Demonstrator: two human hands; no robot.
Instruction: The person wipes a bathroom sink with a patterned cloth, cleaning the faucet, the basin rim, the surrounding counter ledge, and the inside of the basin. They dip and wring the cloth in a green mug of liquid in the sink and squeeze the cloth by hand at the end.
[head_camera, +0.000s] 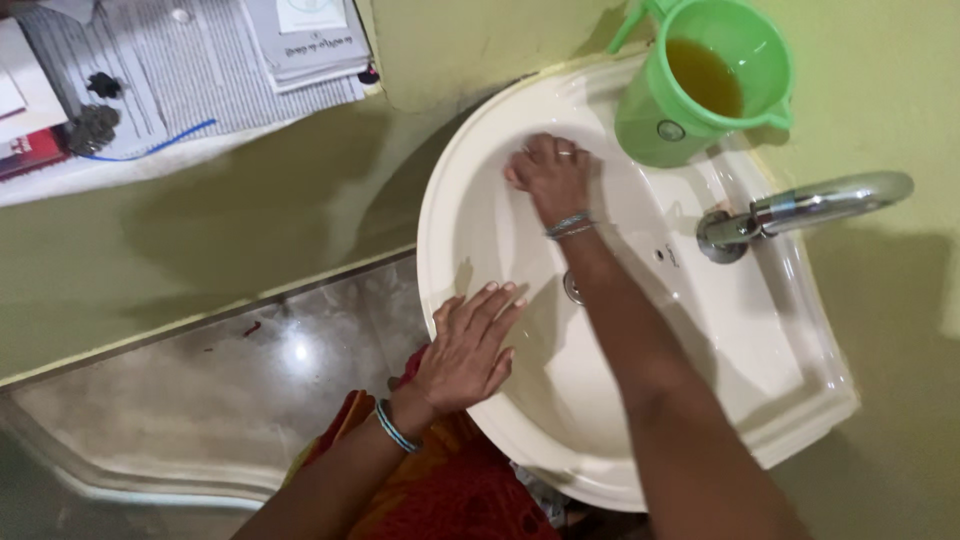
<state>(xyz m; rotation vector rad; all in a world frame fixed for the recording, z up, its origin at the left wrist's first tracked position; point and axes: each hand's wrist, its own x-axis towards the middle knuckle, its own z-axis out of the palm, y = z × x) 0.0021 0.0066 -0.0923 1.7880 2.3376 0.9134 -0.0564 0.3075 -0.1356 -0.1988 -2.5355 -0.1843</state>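
A white wash basin (770, 340) is fixed to a green wall. My right hand (550, 175) reaches across the bowl and presses against its far inner side, fingers curled; whether it holds a cloth or sponge is hidden. My left hand (470, 350) lies flat on the basin's near rim, fingers spread. Both wrists wear bangles. A green plastic jug (700, 85) with yellowish liquid stands on the basin's corner, just right of my right hand. A chrome tap (810, 205) sticks out over the basin's right side. The drain (572, 288) shows beside my right forearm.
A white shelf (90, 175) at the upper left carries papers, booklets (310, 40) and small dark objects. Below lies a glossy stone floor (260, 390). Orange and red clothing (440, 490) shows at the bottom.
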